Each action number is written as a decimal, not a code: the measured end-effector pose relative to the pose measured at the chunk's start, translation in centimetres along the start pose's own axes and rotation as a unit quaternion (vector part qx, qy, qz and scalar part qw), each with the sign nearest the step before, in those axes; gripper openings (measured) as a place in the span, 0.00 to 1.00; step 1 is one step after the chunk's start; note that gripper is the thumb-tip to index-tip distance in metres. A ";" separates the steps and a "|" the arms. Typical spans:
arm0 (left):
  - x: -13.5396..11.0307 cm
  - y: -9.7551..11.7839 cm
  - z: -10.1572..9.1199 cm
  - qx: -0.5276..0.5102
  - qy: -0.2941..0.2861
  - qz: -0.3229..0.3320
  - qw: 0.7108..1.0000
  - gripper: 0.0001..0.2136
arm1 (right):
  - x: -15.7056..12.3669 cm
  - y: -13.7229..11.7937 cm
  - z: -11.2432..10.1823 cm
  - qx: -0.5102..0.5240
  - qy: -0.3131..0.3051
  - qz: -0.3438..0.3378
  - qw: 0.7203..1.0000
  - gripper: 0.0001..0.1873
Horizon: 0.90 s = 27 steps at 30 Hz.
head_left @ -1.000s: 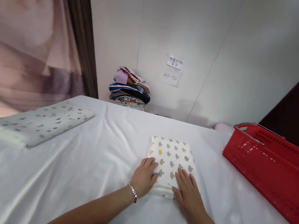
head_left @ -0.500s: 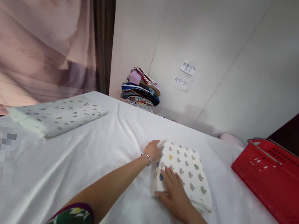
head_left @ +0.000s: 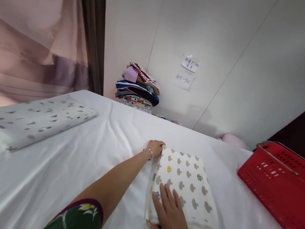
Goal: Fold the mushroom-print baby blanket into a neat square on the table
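A folded white cloth (head_left: 190,170) with grey, yellow, green and blue mushroom-like prints lies flat on the white-covered table. At its far left corner, my left hand (head_left: 155,148) is closed on the edge, its fingertips partly hidden. My right hand (head_left: 170,212) rests on the near left part of the cloth, fingers stretched out flat over the print. Its thumb lies by the near left corner; whether it goes under the edge I cannot tell.
Another folded white printed cloth (head_left: 49,121) lies at the left of the table (head_left: 129,126). A red plastic basket (head_left: 278,191) with metal handles stands at the right. Behind the table's far edge are a stack of folded fabrics (head_left: 139,87) and a wall with paper labels (head_left: 186,72).
My right hand has slid nearer to me, toward the cloth's near left corner. My left hand stays at the far left corner. The view has shifted slightly.
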<state>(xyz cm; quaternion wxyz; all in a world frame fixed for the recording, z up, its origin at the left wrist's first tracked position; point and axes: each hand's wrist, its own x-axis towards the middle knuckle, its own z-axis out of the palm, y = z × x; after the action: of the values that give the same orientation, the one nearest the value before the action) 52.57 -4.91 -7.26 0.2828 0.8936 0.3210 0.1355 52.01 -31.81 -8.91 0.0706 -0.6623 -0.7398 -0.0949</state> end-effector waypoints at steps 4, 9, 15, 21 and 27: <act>1.1 -1.1 -0.2 -0.004 -0.010 0.014 1.000 0.13 | -0.1 0.4 0.5 0.013 -0.010 -0.007 1.000 0.34; 1.2 -1.5 0.0 -0.011 -0.006 0.005 1.000 0.14 | 0.0 0.3 0.4 0.036 -0.027 0.004 0.999 0.35; 0.0 -0.5 -1.7 -0.007 -0.023 -0.001 1.000 0.16 | 0.0 -0.1 -0.1 0.063 -0.025 0.026 0.997 0.36; -4.0 3.6 -0.8 0.033 0.015 0.106 0.994 0.20 | 0.4 -0.5 -1.4 0.085 -0.035 0.048 0.995 0.33; -6.3 4.0 2.1 0.143 -0.045 0.159 0.976 0.24 | 0.1 -1.1 -2.8 0.131 -0.071 0.067 0.987 0.33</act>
<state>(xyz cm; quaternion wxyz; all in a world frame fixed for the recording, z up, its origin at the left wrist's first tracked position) 50.70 -12.44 -6.95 0.1408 0.9697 0.1778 0.0908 50.88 -32.44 -6.20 0.1097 -0.7003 -0.7032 0.0551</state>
